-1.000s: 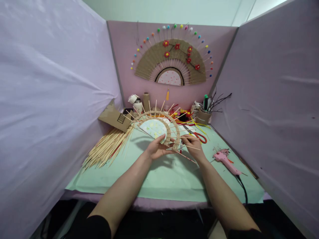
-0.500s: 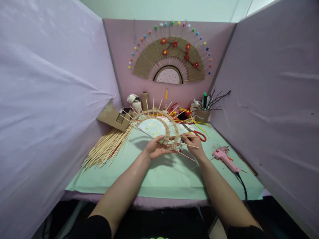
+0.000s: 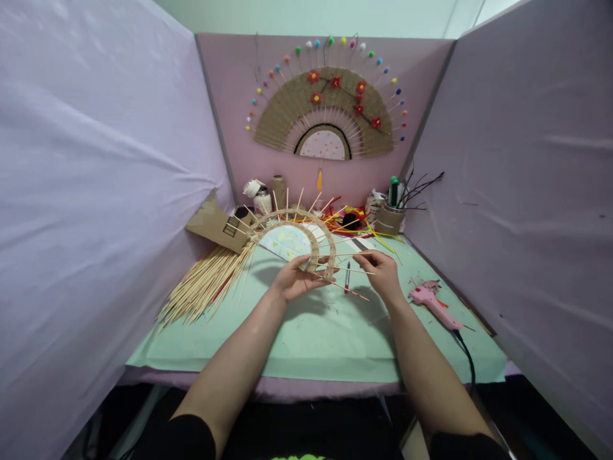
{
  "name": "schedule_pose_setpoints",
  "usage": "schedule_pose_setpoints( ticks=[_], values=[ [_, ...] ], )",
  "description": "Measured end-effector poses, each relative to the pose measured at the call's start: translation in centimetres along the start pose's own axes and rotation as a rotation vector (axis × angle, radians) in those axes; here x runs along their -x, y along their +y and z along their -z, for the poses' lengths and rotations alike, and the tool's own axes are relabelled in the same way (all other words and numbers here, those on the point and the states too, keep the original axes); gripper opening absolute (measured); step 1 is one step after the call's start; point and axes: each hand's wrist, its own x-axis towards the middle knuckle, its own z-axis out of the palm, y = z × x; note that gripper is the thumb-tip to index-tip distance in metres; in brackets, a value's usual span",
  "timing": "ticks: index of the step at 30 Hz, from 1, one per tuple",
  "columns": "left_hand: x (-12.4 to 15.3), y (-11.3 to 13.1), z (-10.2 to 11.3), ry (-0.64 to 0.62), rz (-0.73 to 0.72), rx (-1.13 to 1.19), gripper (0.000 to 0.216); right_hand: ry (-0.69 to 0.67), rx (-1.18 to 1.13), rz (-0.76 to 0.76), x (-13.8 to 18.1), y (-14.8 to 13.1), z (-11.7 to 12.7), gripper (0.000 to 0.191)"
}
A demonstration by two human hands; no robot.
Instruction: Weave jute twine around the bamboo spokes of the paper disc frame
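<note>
A small half-round fan frame (image 3: 283,241) of thin wooden sticks, with two bands of woven twine and a pale patterned half-disc, is held up over the table. My left hand (image 3: 299,280) grips its lower right end, thumb on the near side and fingers beneath. Sticks fan outward from the woven outer band (image 3: 329,246). To the right, my right hand (image 3: 382,271) is closed in a pinch beside the tips of the right-hand sticks. Whatever thin thing its fingers hold is hidden. A red-and-dark pen (image 3: 347,278) lies on the table between the hands.
Loose sticks (image 3: 208,284) lie left beside a cardboard piece (image 3: 218,223). A pink glue gun (image 3: 435,306) with a black cord rests right. Coloured craft strips (image 3: 352,220), jars and a holder of twigs (image 3: 390,220) line the back. A large decorated fan (image 3: 330,105) hangs behind.
The fan frame and my left hand have shifted slightly left. My right hand has moved away from the woven band, up and right, uncovering the pen and covering the red-handled scissors.
</note>
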Motion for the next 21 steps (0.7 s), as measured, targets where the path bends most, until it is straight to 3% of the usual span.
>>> schedule_pose_setpoints(
  ticks=[6,21],
  values=[
    [0.1,0.7,0.4,0.1,-0.067,-0.017,0.041,0.143,-0.024,0.037,-0.8,0.0,1.8,0.025],
    [0.4,0.8,0.2,0.107,-0.045,-0.058,0.039,0.175,-0.06,0.125,-0.6,-0.1,1.9,0.021]
  ],
)
